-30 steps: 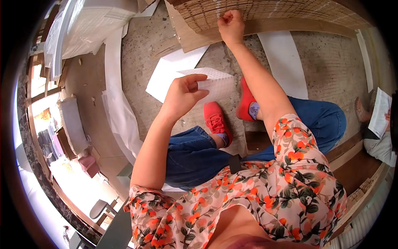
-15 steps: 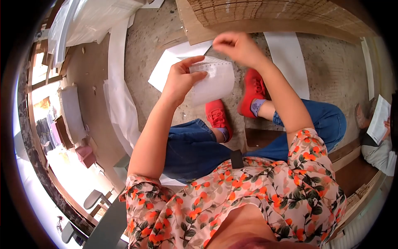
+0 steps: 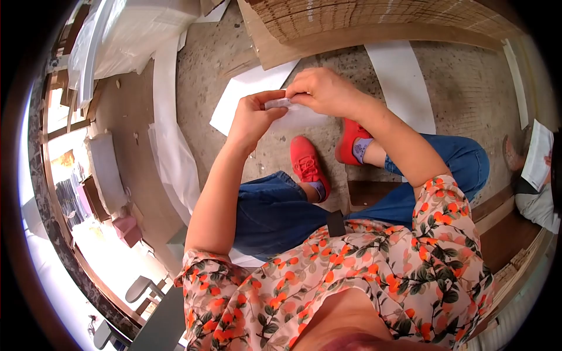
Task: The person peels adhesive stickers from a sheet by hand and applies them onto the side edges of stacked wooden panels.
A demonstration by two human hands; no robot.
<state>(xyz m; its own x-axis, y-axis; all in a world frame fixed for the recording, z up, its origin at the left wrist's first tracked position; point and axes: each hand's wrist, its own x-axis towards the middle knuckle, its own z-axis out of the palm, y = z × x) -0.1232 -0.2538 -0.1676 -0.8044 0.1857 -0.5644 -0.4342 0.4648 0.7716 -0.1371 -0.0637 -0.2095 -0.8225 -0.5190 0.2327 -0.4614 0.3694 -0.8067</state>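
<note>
Both hands meet in front of me, over the floor between my feet and a wooden-edged woven panel. My left hand pinches a thin white sheet between thumb and fingers. On the same upper edge, the fingertips of my right hand are closed, close against the left fingertips. Below the fingers the sheet hangs down, partly hidden by the hands. Its upper part looks folded or bunched at the pinch. Whether it is paper or thin plastic I cannot tell.
Behind the hands a larger white sheet lies on the concrete floor. The woven panel stands ahead. A white strip runs along the floor at right. Plastic-wrapped goods are at upper left. Another person holding papers sits at far right.
My right hand has come down and left from above the sheet to its upper edge, beside my left hand. The row of small marks along that edge is now covered.
</note>
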